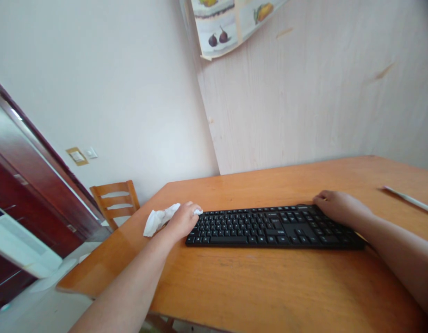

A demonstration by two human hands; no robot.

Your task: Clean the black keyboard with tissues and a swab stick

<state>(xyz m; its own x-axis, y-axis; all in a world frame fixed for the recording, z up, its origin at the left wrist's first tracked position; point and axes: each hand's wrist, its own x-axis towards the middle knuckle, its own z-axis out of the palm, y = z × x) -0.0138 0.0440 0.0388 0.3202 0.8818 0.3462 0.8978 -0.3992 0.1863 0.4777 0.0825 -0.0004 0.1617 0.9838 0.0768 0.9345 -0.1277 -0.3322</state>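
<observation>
A black keyboard (262, 227) lies flat on the wooden table, its long side facing me. At its left end, my left hand (184, 219) is closed on a crumpled white tissue (161, 219). Part of the tissue trails out to the left, and a small bit shows at the fingertips beside the keyboard's upper left corner. Over the keyboard's right end rests my right hand (338, 206), its fingers curled at the far edge near the number keys. The palm and wrist hide some of those keys.
The wooden table (269, 286) reaches back to a pale panel. On its right lies a white pen-like stick (410, 200). A wooden chair (115, 201) stands beyond the table's left edge. A fruit picture (231, 25) hangs above.
</observation>
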